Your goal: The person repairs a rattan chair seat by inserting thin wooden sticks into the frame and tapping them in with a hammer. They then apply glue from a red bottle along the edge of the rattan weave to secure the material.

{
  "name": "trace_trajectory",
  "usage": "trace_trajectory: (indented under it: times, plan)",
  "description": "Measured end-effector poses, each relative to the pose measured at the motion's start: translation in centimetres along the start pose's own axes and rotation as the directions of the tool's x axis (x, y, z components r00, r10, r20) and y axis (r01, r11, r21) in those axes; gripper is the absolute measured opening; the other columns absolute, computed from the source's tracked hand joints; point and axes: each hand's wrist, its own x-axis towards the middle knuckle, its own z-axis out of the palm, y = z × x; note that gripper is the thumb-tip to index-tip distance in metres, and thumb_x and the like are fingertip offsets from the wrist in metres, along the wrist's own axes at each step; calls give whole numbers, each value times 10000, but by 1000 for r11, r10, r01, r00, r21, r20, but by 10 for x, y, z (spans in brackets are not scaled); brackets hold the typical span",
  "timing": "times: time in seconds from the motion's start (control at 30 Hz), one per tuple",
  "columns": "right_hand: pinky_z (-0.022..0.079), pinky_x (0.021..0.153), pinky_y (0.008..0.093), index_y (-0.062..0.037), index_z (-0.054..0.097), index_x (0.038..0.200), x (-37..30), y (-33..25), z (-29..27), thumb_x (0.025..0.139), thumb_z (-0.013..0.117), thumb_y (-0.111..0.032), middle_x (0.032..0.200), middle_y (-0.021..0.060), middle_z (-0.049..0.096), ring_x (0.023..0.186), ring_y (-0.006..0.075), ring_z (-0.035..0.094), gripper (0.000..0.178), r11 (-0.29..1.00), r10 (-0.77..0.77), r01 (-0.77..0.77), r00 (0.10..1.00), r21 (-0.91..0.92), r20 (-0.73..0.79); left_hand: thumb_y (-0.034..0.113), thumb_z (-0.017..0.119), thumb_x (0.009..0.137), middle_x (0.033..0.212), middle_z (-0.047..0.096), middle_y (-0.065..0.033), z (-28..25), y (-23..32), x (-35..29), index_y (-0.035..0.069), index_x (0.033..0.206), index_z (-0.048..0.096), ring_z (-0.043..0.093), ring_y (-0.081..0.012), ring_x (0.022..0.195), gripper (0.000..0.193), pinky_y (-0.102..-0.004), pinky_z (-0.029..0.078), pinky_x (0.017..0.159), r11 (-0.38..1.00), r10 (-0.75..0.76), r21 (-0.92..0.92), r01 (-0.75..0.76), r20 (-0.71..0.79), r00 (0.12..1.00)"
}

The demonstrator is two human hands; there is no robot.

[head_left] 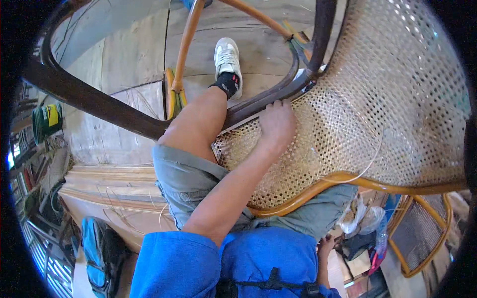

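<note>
A chair with a woven cane panel (338,119) and a dark brown frame (248,107) lies tilted across my lap. My left hand (278,126) rests on the panel where the weave meets the dark frame. Its fingers are bent over that edge, and the fingertips are hidden. A thin pale cane strand (372,159) loops over the panel and past the yellow-brown curved rim (343,176). Low at my right side, my right hand (325,245) shows only in part beneath the chair. Its fingers look curled, but what they may hold cannot be made out.
Orange-brown chair legs (186,44) stand beyond my outstretched leg on wooden boards (124,59). A green tub (47,121) is at the left, a blue-black backpack (102,256) at the lower left. Plastic bags (365,218) and another cane-panelled piece (420,236) lie at the lower right.
</note>
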Motion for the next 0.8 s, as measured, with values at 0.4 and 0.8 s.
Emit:
trace_trajectory:
  times: [0.4,0.8]
  plan:
    - [447,622,259,21,530,1102,7,14,-23,843,584,-168,819,58,611,723,141,565,326,975,-207,211,977,-69,56,145,574,792,904,621,-170,16,-4,15,66,943,624,639,-338,815,177,-470,513,665,961,-123,-226,157,159,980]
    - [444,598,269,-7,555,1110,-62,-376,-12,838,570,-194,819,47,565,655,122,532,331,856,-374,464,860,-227,348,184,504,869,877,616,-146,27,-14,10,157,1124,629,643,-350,738,285,-459,527,623,896,-57,-442,46,-13,998]
